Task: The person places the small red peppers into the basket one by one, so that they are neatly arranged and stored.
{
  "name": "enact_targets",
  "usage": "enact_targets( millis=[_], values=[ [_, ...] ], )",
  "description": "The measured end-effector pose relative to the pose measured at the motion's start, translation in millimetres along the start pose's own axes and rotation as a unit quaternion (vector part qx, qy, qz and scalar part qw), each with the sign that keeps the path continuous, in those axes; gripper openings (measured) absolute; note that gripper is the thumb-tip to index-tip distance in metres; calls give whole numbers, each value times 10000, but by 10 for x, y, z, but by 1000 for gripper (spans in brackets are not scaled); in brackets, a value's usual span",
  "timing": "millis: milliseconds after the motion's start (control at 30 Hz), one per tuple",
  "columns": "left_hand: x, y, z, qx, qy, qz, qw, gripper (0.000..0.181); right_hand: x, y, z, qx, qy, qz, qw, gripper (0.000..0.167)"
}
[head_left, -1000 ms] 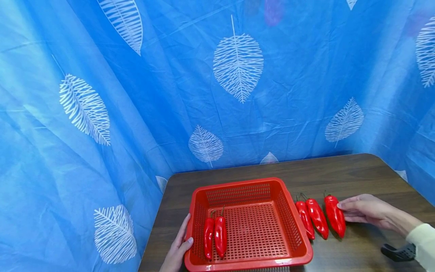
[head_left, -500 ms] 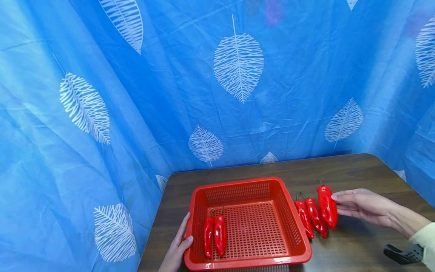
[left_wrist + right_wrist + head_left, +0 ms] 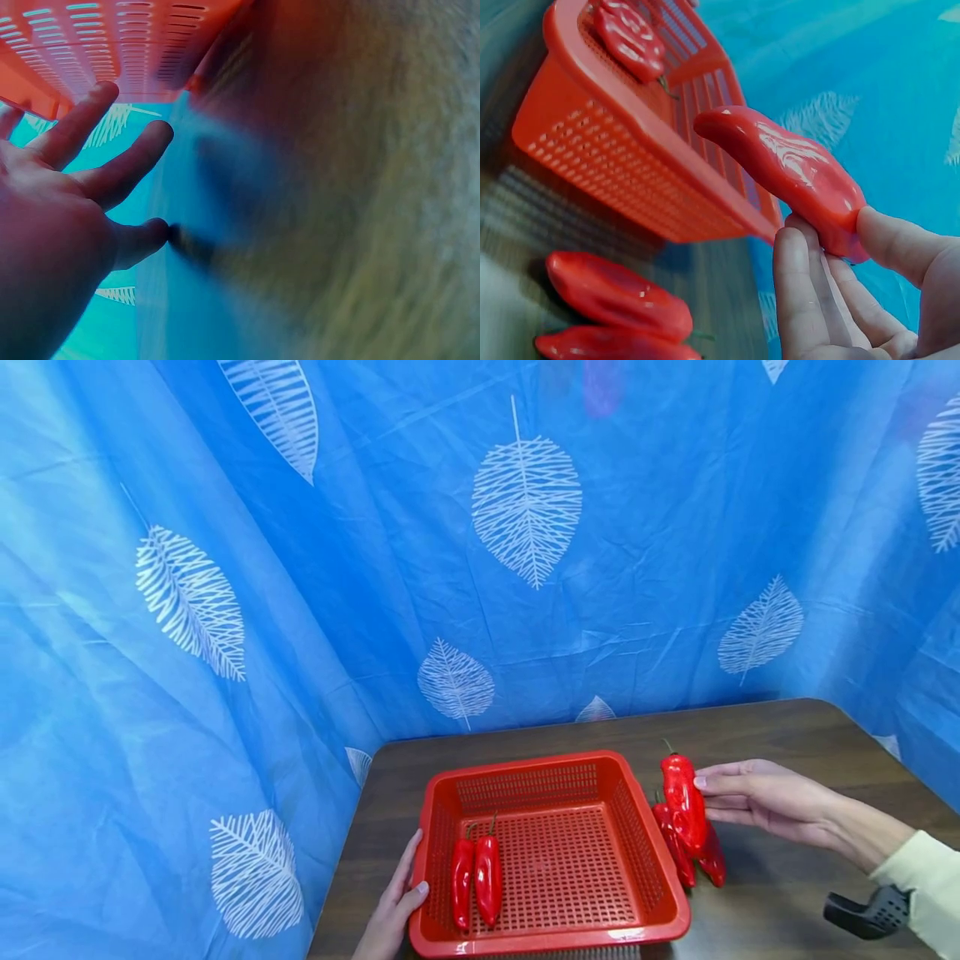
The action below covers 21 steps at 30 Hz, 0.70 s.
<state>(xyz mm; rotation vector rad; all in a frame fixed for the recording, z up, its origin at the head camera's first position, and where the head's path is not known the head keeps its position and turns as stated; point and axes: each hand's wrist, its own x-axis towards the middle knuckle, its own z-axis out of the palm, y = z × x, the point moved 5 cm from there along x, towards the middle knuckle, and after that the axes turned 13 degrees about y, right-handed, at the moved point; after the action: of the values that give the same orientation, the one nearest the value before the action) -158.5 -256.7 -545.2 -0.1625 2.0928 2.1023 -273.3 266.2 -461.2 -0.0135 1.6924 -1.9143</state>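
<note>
Right of the red basket (image 3: 547,941) and above the counter (image 3: 795,743), a red pepper (image 3: 684,802) is pinched near its stem end by the fingers of the right hand (image 3: 768,799); it is best kept high, so that two loose peppers (image 3: 681,868) beneath it and the basket's right rim are not knocked. In the basket, toward its left, two more peppers (image 3: 488,881) are laid side by side. The basket's left side is touched by the left hand (image 3: 393,902), its fingers spread. Behind the basket, a blue curtain (image 3: 637,610) is hung
</note>
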Motion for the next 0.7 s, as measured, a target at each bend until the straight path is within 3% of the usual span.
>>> enact_targets(
  millis=[300,700],
  values=[
    [-24,-8,-24,-64,-79,2,9999,79,82,-60,367,-389,489,-109,9980,64],
    [-57,1,-40,-120,-253,122,9995,77,247,-31,931,-672,633,-294,9953,64]
  ],
)
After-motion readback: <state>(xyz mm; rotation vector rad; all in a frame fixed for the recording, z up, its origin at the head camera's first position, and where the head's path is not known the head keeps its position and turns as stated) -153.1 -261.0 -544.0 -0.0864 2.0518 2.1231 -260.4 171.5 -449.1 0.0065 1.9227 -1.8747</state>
